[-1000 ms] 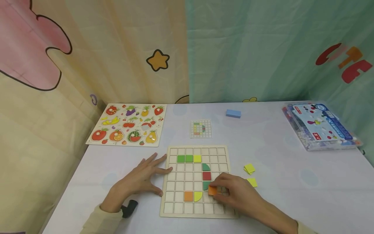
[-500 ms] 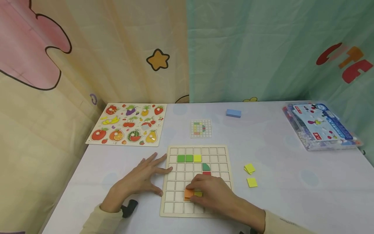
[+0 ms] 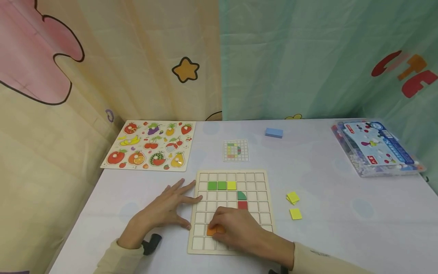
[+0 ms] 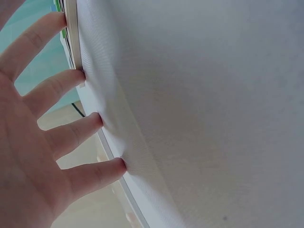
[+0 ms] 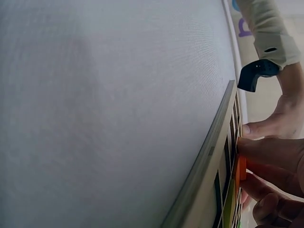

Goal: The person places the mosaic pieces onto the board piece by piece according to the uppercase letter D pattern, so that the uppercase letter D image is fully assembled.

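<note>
A wooden grid board (image 3: 199, 243) lies flat on the table. My right hand (image 3: 239, 230) pinches an orange square tile (image 3: 210, 231) between thumb and fingers, low over the second row from the near edge. In the right wrist view this orange tile (image 5: 242, 166) stands at the board's surface. My left hand (image 3: 164, 208) has its fingers spread, fingertips at the board's left edge. Two green squares (image 3: 217, 185), a yellow square (image 3: 231, 185), a green quarter circle (image 3: 241, 195) and a red square (image 3: 242, 205) sit in cells. My right hand hides the lower pieces.
Several loose yellow tiles (image 3: 295, 214) lie right of the board. Behind it is a small pattern card (image 3: 236, 150), with a blue block (image 3: 274, 133) farther back. A fruit puzzle (image 3: 147, 146) lies back left; a clear case (image 3: 378, 148) lies back right.
My right hand has carried the orange tile leftward over the board, past the yellow quarter circle, to beside the other orange tile. My left hand has stayed in place.
</note>
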`<state>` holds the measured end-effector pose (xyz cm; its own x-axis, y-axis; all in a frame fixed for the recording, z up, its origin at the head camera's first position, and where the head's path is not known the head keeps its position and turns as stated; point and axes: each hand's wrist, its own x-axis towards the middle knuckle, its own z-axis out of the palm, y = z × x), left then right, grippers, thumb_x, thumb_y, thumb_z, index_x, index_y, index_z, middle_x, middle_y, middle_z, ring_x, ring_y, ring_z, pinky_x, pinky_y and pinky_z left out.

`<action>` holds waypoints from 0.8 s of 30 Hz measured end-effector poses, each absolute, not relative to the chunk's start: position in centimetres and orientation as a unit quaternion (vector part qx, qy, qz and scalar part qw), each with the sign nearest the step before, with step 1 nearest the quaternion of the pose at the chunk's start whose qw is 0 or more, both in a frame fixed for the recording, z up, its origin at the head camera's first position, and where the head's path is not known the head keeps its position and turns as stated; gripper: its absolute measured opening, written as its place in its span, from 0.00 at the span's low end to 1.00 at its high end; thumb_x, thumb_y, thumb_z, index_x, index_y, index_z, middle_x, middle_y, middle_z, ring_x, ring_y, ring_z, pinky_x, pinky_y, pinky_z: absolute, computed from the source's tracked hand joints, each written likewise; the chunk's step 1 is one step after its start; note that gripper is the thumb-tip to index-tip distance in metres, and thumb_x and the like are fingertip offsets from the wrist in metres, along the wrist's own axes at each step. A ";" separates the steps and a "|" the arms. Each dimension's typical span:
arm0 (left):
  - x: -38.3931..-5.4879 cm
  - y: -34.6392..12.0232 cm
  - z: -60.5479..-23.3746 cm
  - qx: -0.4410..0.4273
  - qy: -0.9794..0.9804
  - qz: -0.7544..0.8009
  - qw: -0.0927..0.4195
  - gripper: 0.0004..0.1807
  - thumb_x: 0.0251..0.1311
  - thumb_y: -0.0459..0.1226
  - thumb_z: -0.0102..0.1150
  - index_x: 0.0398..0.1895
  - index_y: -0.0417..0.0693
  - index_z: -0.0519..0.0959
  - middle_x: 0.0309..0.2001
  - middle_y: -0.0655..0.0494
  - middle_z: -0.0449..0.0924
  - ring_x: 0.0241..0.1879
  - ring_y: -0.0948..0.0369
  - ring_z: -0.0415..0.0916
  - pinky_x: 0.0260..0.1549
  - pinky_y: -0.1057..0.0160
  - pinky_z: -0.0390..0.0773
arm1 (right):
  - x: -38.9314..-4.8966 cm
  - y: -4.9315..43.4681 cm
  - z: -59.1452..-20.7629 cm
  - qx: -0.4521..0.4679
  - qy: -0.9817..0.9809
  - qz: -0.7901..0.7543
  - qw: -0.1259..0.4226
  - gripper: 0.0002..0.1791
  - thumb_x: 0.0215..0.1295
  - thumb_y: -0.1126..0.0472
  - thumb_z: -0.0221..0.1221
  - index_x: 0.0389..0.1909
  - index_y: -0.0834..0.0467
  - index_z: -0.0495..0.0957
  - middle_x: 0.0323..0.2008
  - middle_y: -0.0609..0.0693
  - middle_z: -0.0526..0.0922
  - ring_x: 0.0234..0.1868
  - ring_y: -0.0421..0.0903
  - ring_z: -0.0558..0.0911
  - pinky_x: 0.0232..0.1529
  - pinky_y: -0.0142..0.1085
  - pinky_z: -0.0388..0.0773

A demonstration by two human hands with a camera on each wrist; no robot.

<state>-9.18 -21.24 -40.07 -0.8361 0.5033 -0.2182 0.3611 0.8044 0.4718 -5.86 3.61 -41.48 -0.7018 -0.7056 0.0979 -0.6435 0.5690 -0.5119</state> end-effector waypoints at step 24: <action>-9.2 -21.2 -40.1 0.228 0.934 0.217 0.171 0.45 0.31 0.50 0.82 0.62 0.60 0.78 0.76 0.49 0.55 0.75 0.39 0.41 0.67 0.30 0.43 | -6.1 8.0 -40.6 -0.340 0.889 -0.298 0.072 0.13 0.54 0.63 0.68 0.42 0.50 0.87 0.41 0.34 0.81 0.37 0.33 0.80 0.38 0.31 0.79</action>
<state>-9.18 -21.23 -40.08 -0.8376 0.4994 -0.2213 0.3506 0.8021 0.4834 -6.11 7.96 -40.61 -0.7583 -0.6475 0.0757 -0.5623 0.5908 -0.5786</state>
